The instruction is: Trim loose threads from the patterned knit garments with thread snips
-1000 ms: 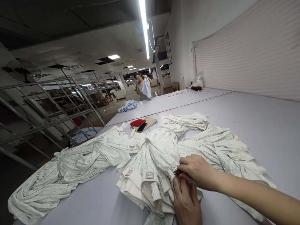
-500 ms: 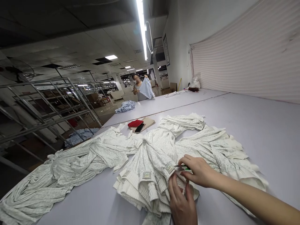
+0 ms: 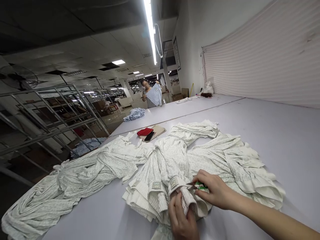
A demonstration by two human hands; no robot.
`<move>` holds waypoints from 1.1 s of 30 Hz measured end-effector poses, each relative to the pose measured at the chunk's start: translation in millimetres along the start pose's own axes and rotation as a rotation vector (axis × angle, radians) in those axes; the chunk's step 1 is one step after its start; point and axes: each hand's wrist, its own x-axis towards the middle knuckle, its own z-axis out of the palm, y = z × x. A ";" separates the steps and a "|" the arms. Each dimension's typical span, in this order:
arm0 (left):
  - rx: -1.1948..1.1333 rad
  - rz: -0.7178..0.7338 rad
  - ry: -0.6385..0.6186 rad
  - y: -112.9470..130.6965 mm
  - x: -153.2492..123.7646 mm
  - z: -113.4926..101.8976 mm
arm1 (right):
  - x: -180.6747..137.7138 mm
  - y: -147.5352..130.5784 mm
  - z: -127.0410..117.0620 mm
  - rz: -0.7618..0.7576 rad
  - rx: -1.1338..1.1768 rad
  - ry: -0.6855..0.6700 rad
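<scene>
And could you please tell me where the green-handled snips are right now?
In the head view, the green-handled snips are right of centre in the lower half, held in the right hand, pointing left toward the rightmost label.

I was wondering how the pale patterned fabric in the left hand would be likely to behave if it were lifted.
The pale patterned fabric would probably hang limp, as it drapes in soft folds over the table. Its bunched layers may shift or separate, since the ribbed edges fan out beside the left hand.
</scene>
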 end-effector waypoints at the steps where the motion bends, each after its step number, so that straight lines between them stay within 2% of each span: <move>1: -0.012 -0.011 0.036 0.6 2.1 -2.1 | -2.4 0.1 -0.7 -0.026 0.036 0.005; 4: -0.070 -0.037 0.118 0.6 7.7 -8.3 | -9.7 1.4 0.6 -0.106 0.144 0.028; 9: -0.231 -0.102 0.152 -3.2 9.0 -18.9 | -13.7 -3.2 10.5 -0.206 0.233 0.034; 17: -0.314 -0.224 0.208 1.4 10.9 -28.7 | -11.0 -17.8 10.7 -0.182 0.354 -0.011; 19: -0.416 -0.327 0.213 7.8 9.7 -28.0 | -13.3 -19.9 12.5 -0.211 0.324 -0.020; 23: -0.635 -0.684 0.167 14.7 0.6 -25.9 | -18.1 -20.4 20.9 -0.215 0.294 0.027; 25: -0.707 -0.791 0.145 12.9 -4.5 -25.9 | -20.2 -18.9 24.9 -0.208 0.290 0.050; 33: -0.785 -0.788 0.114 9.1 -9.2 -29.1 | -25.4 -15.0 25.3 -0.273 0.221 0.101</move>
